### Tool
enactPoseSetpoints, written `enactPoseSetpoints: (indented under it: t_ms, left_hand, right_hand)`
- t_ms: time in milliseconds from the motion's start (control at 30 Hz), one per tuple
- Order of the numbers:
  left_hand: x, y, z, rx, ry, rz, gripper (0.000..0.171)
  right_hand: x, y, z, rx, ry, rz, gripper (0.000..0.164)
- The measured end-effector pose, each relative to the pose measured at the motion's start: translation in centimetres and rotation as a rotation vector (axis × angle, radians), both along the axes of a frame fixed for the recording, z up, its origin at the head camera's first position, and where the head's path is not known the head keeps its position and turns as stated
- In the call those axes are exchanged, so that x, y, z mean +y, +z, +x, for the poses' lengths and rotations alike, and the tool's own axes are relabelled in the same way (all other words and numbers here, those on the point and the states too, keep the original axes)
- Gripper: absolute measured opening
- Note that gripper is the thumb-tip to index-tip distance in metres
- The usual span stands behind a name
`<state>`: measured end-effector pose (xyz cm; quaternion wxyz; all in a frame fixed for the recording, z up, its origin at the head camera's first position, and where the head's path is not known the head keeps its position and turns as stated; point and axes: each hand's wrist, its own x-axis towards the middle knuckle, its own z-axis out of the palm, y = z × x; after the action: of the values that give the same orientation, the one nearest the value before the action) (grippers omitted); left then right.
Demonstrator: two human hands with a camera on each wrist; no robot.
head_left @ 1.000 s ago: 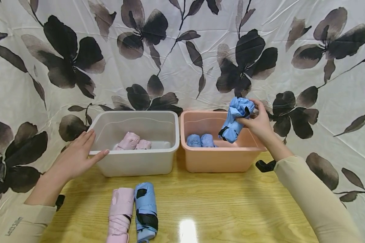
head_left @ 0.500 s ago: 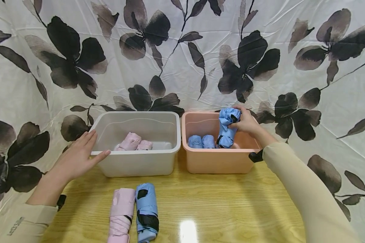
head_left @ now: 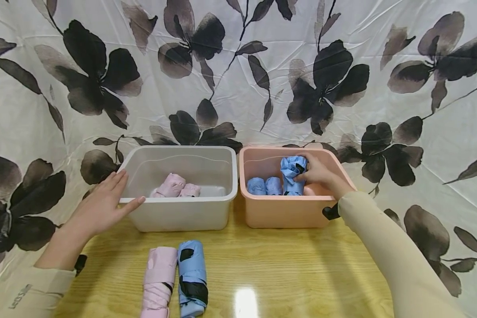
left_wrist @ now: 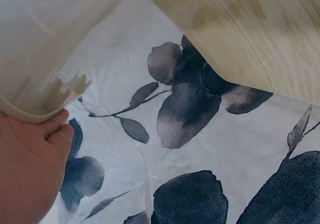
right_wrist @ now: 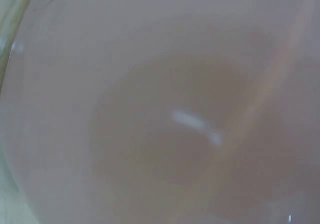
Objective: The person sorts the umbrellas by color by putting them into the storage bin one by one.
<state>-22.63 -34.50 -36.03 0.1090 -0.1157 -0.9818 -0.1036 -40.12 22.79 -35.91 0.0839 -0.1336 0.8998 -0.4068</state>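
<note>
In the head view my right hand [head_left: 319, 173] grips a folded blue umbrella [head_left: 293, 176] with a black strap, held inside the salmon bin [head_left: 286, 207]. Two more blue umbrellas [head_left: 256, 186] lie to its left in that bin; the front wall hides their lower parts. My left hand [head_left: 99, 207] rests with extended fingers at the left rim of the white bin [head_left: 179, 216]. The left wrist view also has this hand [left_wrist: 32, 166] against the rim. Two pink umbrellas [head_left: 171, 184] lie in the white bin. A blurred pinkish surface [right_wrist: 165, 109] fills the right wrist view.
On the wooden table [head_left: 286, 269], a pink umbrella [head_left: 159, 278] and a blue umbrella [head_left: 192, 278] lie side by side in front of the white bin. The bins stand close together before a floral cloth [head_left: 238, 110].
My right hand has moved left and down, lowering the blue umbrella from above the salmon bin into it, beside the other blue ones. My left hand has stayed at the white bin's rim.
</note>
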Motion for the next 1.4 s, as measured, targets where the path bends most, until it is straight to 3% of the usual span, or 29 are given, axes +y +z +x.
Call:
enactPoseSetpoints:
  t_ms: [167, 333, 467, 800, 933, 1067, 1167, 1267, 1400]
  left_hand:
    - [0.0, 0.1, 0.1, -0.003, 0.005, 0.001, 0.095]
    - [0.1, 0.2, 0.3, -0.01, 0.004, 0.014, 0.094]
    - [0.3, 0.1, 0.4, -0.018, -0.001, 0.024, 0.094]
    - [0.2, 0.1, 0.2, -0.018, -0.002, 0.011, 0.095]
    - [0.1, 0.0, 0.2, -0.016, -0.002, 0.013, 0.095]
    - [0.2, -0.1, 0.3, -0.022, -0.001, 0.016, 0.095]
    - [0.1, -0.1, 0.3, -0.013, -0.001, 0.014, 0.094]
    - [0.1, 0.0, 0.2, -0.004, -0.005, 0.012, 0.094]
    - [0.2, 0.0, 0.0, -0.008, -0.009, 0.008, 0.094]
  right_hand:
    - [0.1, -0.5, 0.0, -0.003, -0.006, 0.055, 0.088]
    - [-0.3, -0.7, 0.1, -0.105, 0.062, 0.011, 0.085]
    - [-0.4, -1.1, 0.4, -0.159, 0.101, 0.067, 0.081]
    - [0.3, -1.6, -0.1, -0.099, 0.188, 0.162, 0.089]
    - [0.4, -1.4, -0.1, -0.144, 0.189, 0.191, 0.092]
    - [0.2, -1.1, 0.3, -0.266, 0.145, 0.197, 0.091]
    - [-0.2, -0.8, 0.6, -0.307, 0.12, 0.191, 0.09]
    - [-0.5, -0.5, 1.0, -0.318, 0.106, 0.17, 0.087]
    - [-0.4, -0.3, 1.3, -0.222, 0.088, 0.22, 0.082]
